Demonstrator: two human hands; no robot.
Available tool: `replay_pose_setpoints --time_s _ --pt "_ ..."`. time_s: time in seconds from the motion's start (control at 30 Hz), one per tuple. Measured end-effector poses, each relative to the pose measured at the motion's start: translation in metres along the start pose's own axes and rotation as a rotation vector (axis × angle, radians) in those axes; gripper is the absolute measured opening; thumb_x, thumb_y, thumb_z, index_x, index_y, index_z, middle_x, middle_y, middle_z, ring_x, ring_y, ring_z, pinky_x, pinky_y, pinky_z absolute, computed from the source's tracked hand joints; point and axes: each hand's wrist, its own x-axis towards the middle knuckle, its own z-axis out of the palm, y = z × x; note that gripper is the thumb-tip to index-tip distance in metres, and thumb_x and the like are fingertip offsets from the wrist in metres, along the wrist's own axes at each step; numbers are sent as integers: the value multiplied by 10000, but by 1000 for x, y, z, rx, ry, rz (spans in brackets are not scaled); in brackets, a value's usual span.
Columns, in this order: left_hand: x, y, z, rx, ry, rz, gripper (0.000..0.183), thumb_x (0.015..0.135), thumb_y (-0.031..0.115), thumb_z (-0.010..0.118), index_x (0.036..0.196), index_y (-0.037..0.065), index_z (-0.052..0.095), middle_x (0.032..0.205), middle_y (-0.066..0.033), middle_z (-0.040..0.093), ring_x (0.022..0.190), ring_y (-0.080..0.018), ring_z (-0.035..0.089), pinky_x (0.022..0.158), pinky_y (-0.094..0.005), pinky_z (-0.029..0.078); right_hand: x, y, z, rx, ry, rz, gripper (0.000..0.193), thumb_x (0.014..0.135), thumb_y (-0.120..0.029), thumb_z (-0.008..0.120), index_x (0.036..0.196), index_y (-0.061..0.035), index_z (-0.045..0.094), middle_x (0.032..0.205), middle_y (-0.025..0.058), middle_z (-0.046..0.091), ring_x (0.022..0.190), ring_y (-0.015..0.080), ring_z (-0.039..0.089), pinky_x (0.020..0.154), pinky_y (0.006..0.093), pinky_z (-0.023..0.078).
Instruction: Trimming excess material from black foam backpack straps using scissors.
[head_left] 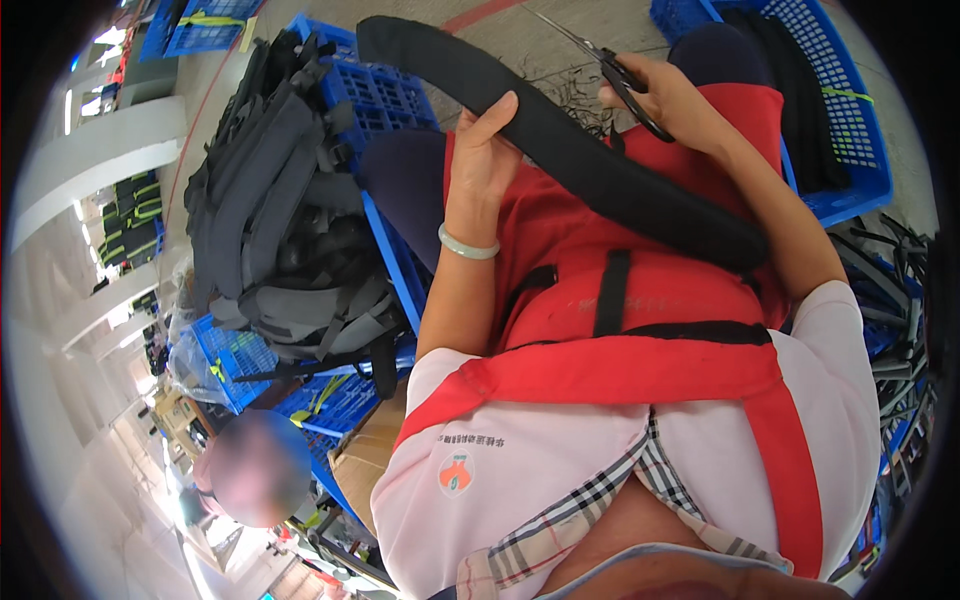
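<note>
A long, curved black padded strap [590, 165] lies slantwise over my lap, its far end raised at the upper left. My left hand [487, 145] grips it near the middle, thumb on top and fingers underneath. In my right hand [672, 100] is a pair of scissors [612, 72] with black handles. Their thin metal blades point up and to the left, apart from the strap. A red apron [540, 225] covers my lap beneath the strap.
A heap of grey and black padded straps [270, 200] rises at the left over a blue crate [375, 95]. Another blue crate [870, 185] with black pieces stands at the right. Thread scraps [570, 92] litter the floor ahead. A person [255, 470] is at the lower left.
</note>
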Motion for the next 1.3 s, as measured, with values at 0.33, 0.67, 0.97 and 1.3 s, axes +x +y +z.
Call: replay_pose_setpoints --time_s 0.33,0.67,0.97,1.3 --pt "33 -5 48 309 -32 -26 440 955 254 562 1313 19 463 1153 -105 597 1005 -195 584 883 -329 464 -13 -6 -57 694 160 210 328 851 -303 691 673 -54 573 571 -21 491 496 79 421 528 241 332" --pt "37 -51 12 314 -13 -269 288 929 122 594 1199 23 578 1092 -88 631 922 -174 613 814 -299 497 -72 278 -181 1575 1487 75 181 888 -127 622 924 43 574 817 152 655 687 270 632 563 336 526" --pt "29 -49 0 456 44 -272 268 920 79 594 1180 13 585 1042 -73 634 887 -152 611 782 -270 493 -83 274 -99 1254 1279 488 145 825 -84 689 867 -40 558 769 77 606 609 158 564 512 297 475" --pt "18 -34 10 735 66 -170 245 914 82 595 1144 1 614 1005 -50 649 874 -123 610 774 -247 483 -76 211 -93 939 855 572 246 901 -285 627 920 -43 588 795 54 610 606 119 544 538 282 455"
